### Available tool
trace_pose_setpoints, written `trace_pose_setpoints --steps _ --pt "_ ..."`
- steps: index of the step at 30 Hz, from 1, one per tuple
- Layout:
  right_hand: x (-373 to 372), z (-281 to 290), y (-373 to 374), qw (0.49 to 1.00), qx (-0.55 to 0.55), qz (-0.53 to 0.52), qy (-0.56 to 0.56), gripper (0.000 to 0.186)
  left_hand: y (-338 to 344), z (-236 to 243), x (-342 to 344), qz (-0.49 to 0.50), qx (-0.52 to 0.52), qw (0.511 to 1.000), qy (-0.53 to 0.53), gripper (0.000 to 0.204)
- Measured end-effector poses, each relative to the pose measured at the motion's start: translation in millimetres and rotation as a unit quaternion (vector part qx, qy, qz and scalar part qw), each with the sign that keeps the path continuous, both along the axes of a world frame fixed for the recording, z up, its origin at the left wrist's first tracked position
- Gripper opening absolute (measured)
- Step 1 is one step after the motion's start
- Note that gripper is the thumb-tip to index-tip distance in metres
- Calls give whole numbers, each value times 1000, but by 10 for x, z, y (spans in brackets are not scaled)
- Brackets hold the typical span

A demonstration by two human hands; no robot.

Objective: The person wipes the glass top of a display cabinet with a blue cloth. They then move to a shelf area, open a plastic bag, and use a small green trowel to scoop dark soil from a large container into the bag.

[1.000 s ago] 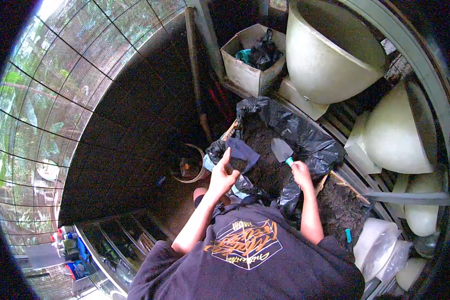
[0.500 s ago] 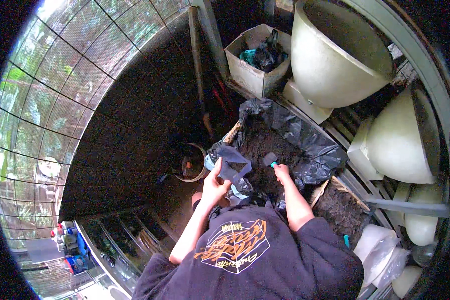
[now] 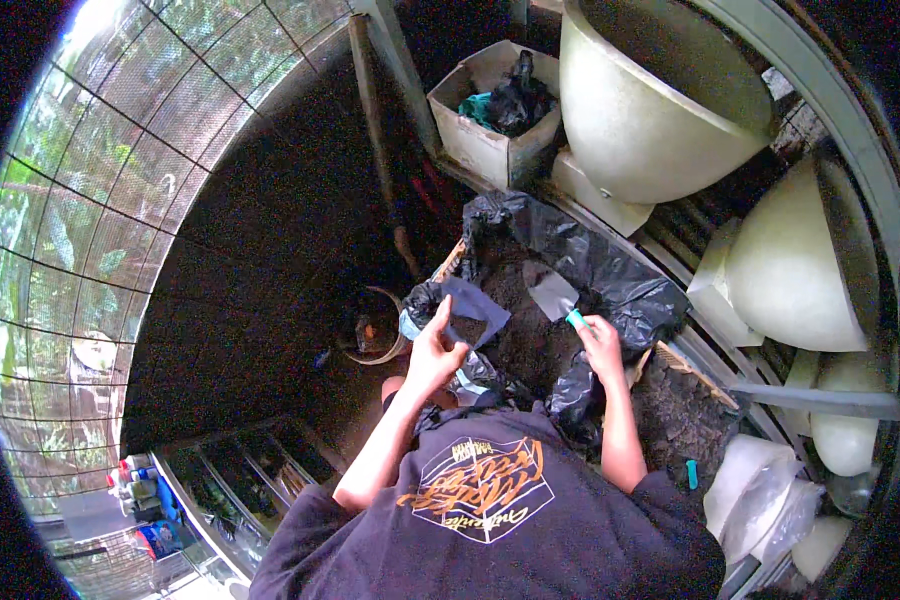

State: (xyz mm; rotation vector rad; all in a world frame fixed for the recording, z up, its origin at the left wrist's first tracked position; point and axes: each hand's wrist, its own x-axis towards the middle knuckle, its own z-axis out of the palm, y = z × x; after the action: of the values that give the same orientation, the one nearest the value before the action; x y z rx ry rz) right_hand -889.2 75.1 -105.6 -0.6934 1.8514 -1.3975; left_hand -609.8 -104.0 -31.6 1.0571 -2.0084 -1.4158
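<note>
My left hand (image 3: 433, 355) grips the near side of a dark grey-blue plastic bag (image 3: 488, 309), whose mouth gapes upward; its contents are hard to make out. In my right hand (image 3: 600, 350) is a trowel (image 3: 552, 297) with a turquoise handle. Its grey blade points away to the left, over dark soil (image 3: 530, 345), and looks mostly bare. That soil lies in a crate lined with black plastic sheeting (image 3: 630, 285), just right of the bag.
A second crate of dark soil (image 3: 680, 415) adjoins on the right, with a turquoise handle (image 3: 692, 474) beside it. Large pale planters (image 3: 660, 110) line the right side. A worn box (image 3: 490, 145) with black plastic stands behind. A round bucket (image 3: 378, 325) sits left of my hands.
My right hand has moved a little right and drawn the trowel up, so more of its blade shows. My left hand keeps the bag in nearly the same place. The view has shifted slightly.
</note>
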Motion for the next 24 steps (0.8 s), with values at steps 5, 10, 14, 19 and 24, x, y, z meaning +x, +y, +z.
trace_pose_setpoints --steps 5,10,14,19,24 --pt "194 997 -123 994 -76 24 77 16 -61 -74 -192 -19 -30 999 5 84" --pt "-44 355 -56 991 -8 -20 136 13 -6 217 -277 -2 51 999 4 82" --pt "-139 -642 -16 972 161 19 171 27 -2 -11 -131 1 58 998 23 80" --pt "224 -1690 -316 949 284 67 121 44 101 59 12 28 68 997 11 81" --pt "340 -2168 -427 961 277 5 5 39 155 87 120 24 31 999 -31 85"
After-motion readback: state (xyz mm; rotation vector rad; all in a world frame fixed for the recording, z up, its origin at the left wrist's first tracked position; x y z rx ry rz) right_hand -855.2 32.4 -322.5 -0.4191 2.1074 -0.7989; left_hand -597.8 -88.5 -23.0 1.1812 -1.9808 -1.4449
